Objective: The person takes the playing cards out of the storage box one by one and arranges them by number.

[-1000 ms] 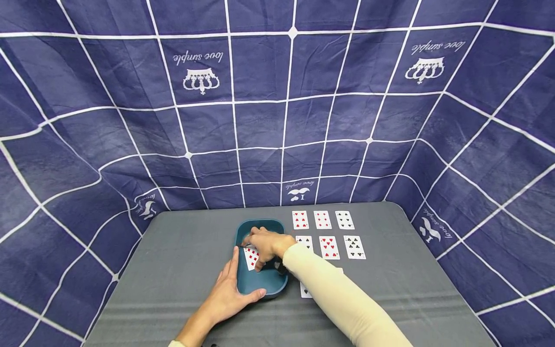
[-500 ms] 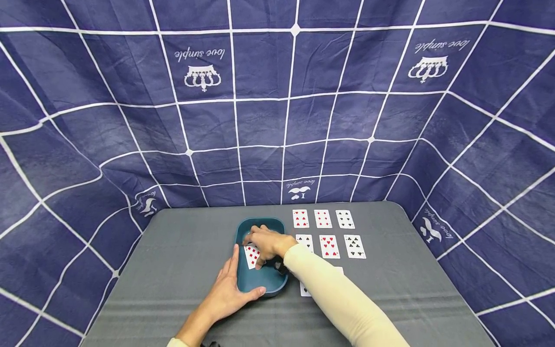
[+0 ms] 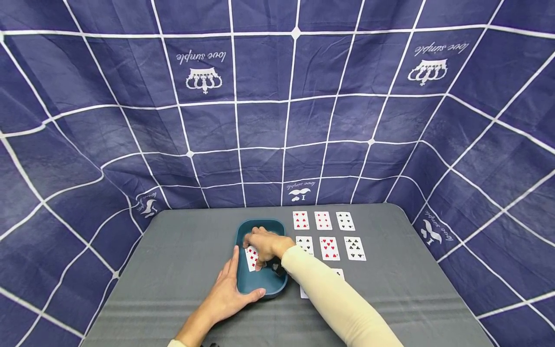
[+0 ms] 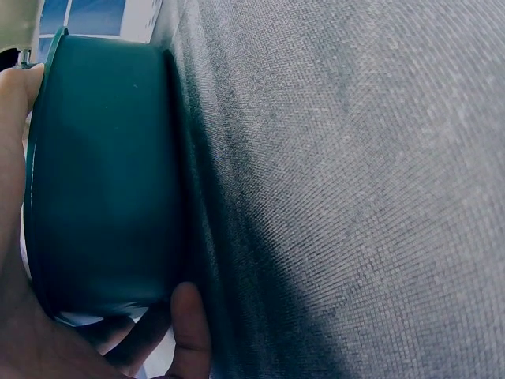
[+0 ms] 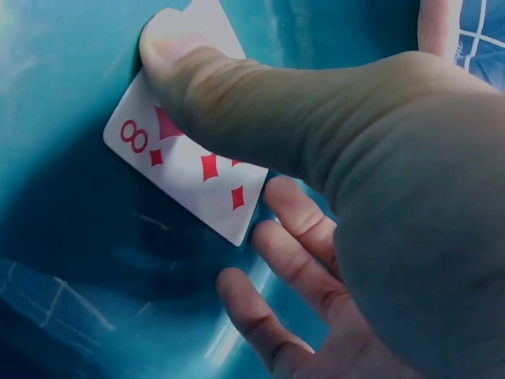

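An eight of diamonds playing card (image 5: 188, 180) lies face up in a teal oval tray (image 3: 269, 284). My right hand (image 3: 265, 244) reaches into the tray and holds this card; in the right wrist view its thumb lies across the card's face, and several fingers curl near the opposite edge. The index finger is hidden behind the thumb. My left hand (image 3: 225, 291) rests against the tray's near left corner, its index finger along the left side and its thumb along the front rim. The tray's outer wall (image 4: 110, 174) fills part of the left wrist view.
To the tray's right, playing cards lie face up in rows, including a far red card (image 3: 301, 220) and a seven of hearts (image 3: 329, 248). My right sleeve (image 3: 329, 294) covers part of the nearest row. A blue gridded cloth (image 3: 260, 120) hangs behind the grey table (image 3: 182, 241).
Both hands and the tray stay nearly in place. The right forearm has shifted slightly left, showing a little more of the cards beside it, and the head view has moved slightly.
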`<state>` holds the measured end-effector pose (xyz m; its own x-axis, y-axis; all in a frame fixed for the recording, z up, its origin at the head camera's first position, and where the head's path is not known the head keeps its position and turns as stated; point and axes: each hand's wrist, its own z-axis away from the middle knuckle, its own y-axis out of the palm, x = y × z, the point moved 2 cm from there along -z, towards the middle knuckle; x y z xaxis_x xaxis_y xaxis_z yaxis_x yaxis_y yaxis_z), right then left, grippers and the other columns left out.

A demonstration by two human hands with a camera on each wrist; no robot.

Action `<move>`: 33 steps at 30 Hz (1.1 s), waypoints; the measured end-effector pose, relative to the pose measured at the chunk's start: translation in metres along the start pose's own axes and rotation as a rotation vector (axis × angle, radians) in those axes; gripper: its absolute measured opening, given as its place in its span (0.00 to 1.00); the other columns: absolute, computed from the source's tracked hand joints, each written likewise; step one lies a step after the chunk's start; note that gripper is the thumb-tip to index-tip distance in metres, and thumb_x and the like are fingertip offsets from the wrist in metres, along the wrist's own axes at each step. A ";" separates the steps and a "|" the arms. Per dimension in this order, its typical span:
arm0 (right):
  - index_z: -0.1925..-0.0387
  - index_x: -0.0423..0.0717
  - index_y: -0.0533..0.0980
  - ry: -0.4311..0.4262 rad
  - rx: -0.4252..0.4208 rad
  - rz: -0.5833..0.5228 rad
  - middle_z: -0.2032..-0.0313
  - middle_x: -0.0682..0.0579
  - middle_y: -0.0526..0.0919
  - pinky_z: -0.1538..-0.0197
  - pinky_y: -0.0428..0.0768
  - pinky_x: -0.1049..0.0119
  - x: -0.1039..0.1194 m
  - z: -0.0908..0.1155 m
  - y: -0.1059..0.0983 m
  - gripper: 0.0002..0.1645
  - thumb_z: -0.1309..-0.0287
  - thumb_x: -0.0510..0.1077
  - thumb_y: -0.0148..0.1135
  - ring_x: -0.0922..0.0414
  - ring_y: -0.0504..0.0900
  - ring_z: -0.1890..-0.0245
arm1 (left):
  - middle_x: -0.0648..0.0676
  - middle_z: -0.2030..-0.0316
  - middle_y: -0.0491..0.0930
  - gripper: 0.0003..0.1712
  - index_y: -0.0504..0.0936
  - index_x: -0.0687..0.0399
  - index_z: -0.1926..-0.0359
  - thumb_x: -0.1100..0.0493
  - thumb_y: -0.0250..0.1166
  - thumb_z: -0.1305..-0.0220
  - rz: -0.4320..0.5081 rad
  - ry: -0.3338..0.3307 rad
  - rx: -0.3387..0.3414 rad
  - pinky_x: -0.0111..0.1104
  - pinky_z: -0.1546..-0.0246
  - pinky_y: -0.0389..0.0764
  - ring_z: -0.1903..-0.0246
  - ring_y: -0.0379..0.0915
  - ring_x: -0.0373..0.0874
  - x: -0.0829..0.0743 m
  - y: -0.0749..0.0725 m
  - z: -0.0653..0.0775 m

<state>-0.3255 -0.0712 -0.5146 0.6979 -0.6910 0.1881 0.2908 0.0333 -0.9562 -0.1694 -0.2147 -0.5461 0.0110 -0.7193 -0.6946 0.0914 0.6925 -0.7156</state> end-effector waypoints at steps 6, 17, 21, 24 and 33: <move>0.33 0.61 0.83 0.003 -0.011 0.003 0.40 0.55 0.81 0.33 0.87 0.58 -0.002 -0.004 0.007 0.47 0.53 0.55 0.99 0.58 0.77 0.41 | 0.68 0.09 0.59 0.88 0.36 0.50 0.02 0.27 0.87 0.41 0.003 0.001 0.002 0.70 0.16 0.70 0.12 0.60 0.73 0.001 0.000 0.000; 0.32 0.58 0.79 -0.034 -0.028 -0.026 0.38 0.59 0.83 0.31 0.84 0.64 -0.001 -0.002 0.003 0.50 0.53 0.54 1.00 0.57 0.81 0.40 | 0.68 0.09 0.59 0.88 0.36 0.49 0.02 0.26 0.87 0.41 -0.003 0.001 0.001 0.71 0.16 0.70 0.12 0.60 0.73 0.001 0.000 0.000; 0.29 0.64 0.79 -0.041 -0.029 -0.029 0.34 0.56 0.83 0.30 0.86 0.60 -0.001 0.001 0.002 0.50 0.51 0.56 0.99 0.54 0.83 0.37 | 0.68 0.09 0.59 0.88 0.35 0.49 0.02 0.27 0.86 0.40 -0.002 -0.002 0.009 0.72 0.18 0.70 0.12 0.60 0.75 0.001 0.000 0.000; 0.29 0.70 0.81 -0.051 -0.043 -0.018 0.32 0.54 0.82 0.33 0.87 0.60 -0.001 0.003 0.001 0.49 0.51 0.56 0.98 0.53 0.83 0.37 | 0.69 0.09 0.59 0.88 0.36 0.50 0.02 0.26 0.86 0.40 -0.002 0.002 0.008 0.72 0.17 0.70 0.13 0.60 0.76 0.000 -0.001 0.000; 0.37 0.66 0.88 -0.065 -0.078 -0.013 0.37 0.54 0.81 0.38 0.86 0.64 0.000 0.012 -0.002 0.38 0.49 0.54 0.98 0.53 0.81 0.43 | 0.70 0.10 0.60 0.88 0.37 0.51 0.02 0.26 0.87 0.41 -0.006 0.014 -0.010 0.72 0.18 0.71 0.13 0.62 0.76 0.000 -0.001 0.000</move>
<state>-0.3182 -0.0626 -0.5097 0.7364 -0.6423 0.2124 0.2502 -0.0331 -0.9676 -0.1694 -0.2151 -0.5456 -0.0037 -0.7225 -0.6914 0.0811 0.6889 -0.7203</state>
